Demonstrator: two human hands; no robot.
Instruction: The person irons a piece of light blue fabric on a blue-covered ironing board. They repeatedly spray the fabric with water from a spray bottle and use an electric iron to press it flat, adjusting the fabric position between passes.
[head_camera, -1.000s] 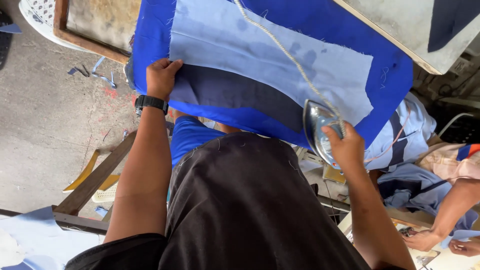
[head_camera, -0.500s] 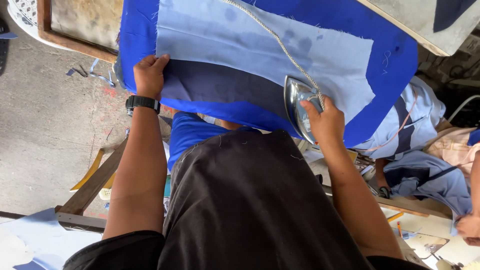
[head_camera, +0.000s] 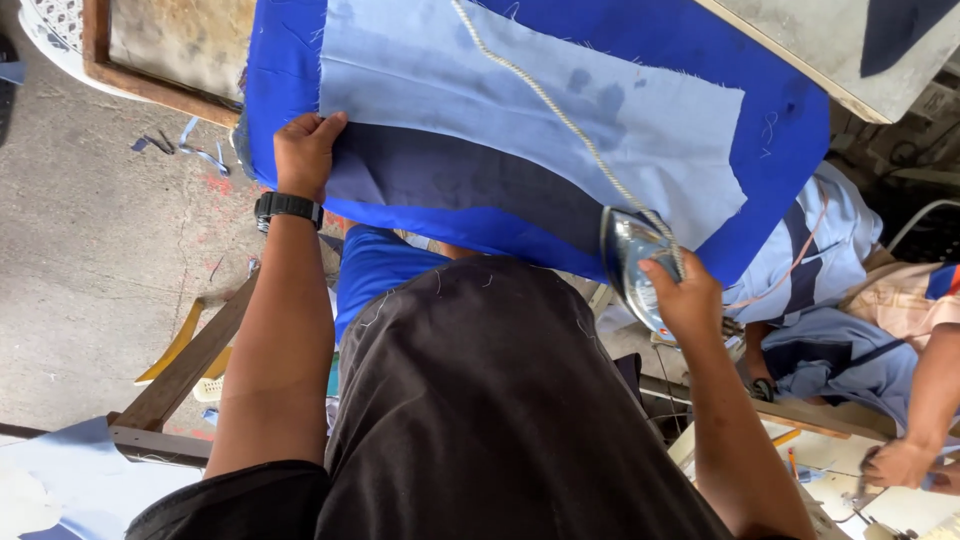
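Left hand (head_camera: 305, 152) presses flat on the navy strip's (head_camera: 470, 190) left end; right hand (head_camera: 685, 298) grips the iron (head_camera: 632, 262) at its right end.

Iron (head_camera: 632, 268): shiny metal body, pointed nose aimed at the near-left, sitting at the near right edge of the board, partly overhanging the edge; gripped at its handle by the right hand (head_camera: 684, 298); braided grey-white cord (head_camera: 560, 108) runs from its back diagonally up across the fabric to the top of view.
Light blue cloth (head_camera: 520, 95): flat, roughly rectangular, frayed edges, a few darker damp-looking spots near the middle; spread over the bright blue board cover (head_camera: 780, 130).
Dark navy piece (head_camera: 460, 180): long curved strip lying along the cloth's near edge, flat; left hand (head_camera: 305, 152) pressed on its left end, fingers at the cloth edge.
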